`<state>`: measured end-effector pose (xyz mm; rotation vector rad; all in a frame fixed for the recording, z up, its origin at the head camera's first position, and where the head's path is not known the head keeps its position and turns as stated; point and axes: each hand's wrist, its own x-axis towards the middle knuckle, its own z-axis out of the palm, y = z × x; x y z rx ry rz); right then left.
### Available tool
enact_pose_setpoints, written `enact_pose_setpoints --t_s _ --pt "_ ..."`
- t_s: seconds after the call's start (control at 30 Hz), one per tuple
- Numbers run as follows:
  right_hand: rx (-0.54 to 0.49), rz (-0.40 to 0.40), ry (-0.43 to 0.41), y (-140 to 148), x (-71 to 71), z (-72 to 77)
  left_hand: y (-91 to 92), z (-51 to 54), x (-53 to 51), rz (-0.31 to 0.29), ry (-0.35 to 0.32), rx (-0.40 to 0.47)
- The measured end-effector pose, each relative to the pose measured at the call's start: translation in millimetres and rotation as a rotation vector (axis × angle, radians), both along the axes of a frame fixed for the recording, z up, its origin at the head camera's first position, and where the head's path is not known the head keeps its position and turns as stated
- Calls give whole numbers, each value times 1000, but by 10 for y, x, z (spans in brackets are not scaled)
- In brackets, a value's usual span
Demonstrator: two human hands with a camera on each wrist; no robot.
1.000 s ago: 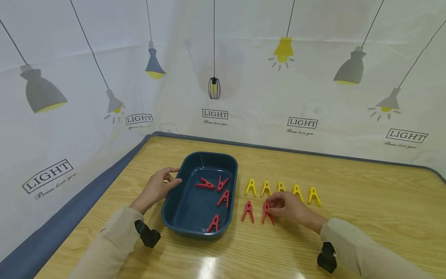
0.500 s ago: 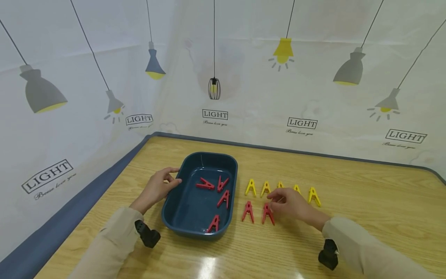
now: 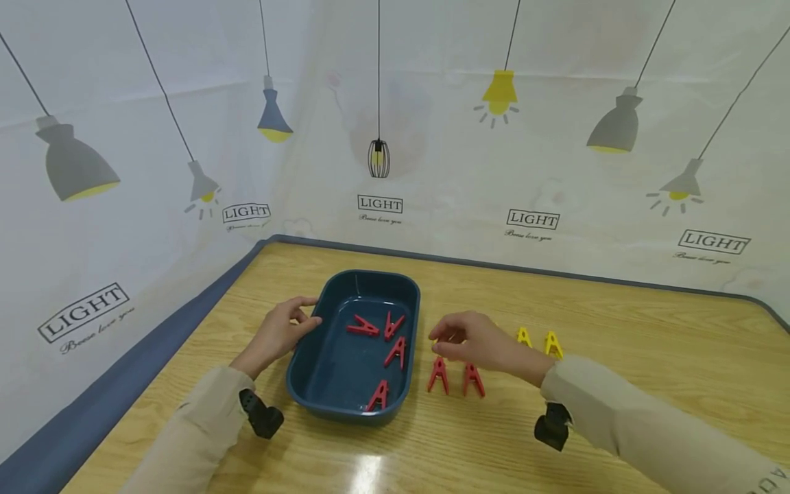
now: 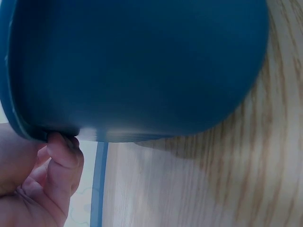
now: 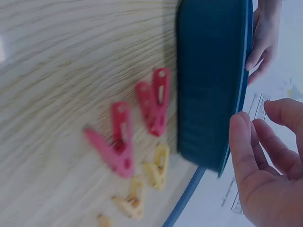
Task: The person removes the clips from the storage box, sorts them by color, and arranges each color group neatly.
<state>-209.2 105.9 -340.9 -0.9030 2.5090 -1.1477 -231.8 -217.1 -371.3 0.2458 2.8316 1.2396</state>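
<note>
My left hand [image 3: 280, 336] holds the left rim of a dark blue plastic tub [image 3: 330, 367], thumb over the edge; the left wrist view shows its fingers [image 4: 61, 158] curled against the rim. Several red clothes pegs [image 3: 378, 396] lie inside the tub. On the table to its right are two more red clothes pegs [image 3: 438, 376]. Just above these hovers my right hand [image 3: 478, 346], fingers loosely bent and nothing between them. Behind it is a row of yellow clothes pegs [image 3: 553, 344], partly hidden by the hand. In the right wrist view, a yellow peg [image 5: 158, 166] lies beyond the red ones.
The wooden table [image 3: 648, 343] has a dark blue edge [image 3: 494, 263] along the back. Behind it hangs a pale sheet [image 3: 444, 171] printed with lamps. A black wrist camera [image 3: 551, 425] sits under the right cuff.
My right hand has let go of the right-hand red clothes peg and moved left and up, over the yellow row. The left hand and the tub have stayed in place.
</note>
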Motion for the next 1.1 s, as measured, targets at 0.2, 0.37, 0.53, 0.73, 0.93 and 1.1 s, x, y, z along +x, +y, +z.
enact_pose_setpoints --t_s 0.2,0.37,0.53,0.73,0.93,1.1 --pt "4 127 60 -295 -14 116 -3 2 -6 1 -7 2" --pt "14 191 85 -474 -71 183 3 -4 8 0 15 8" --pt "39 225 57 -614 -147 198 -2 -13 5 3 15 13" --pt "79 254 -8 -771 -190 64 -10 -25 -7 3 -5 13" --pt "129 278 -58 -882 -186 -40 6 -10 -6 14 -13 12" --pt "155 314 -90 -930 -192 -75 8 -12 -15 15 -15 2"
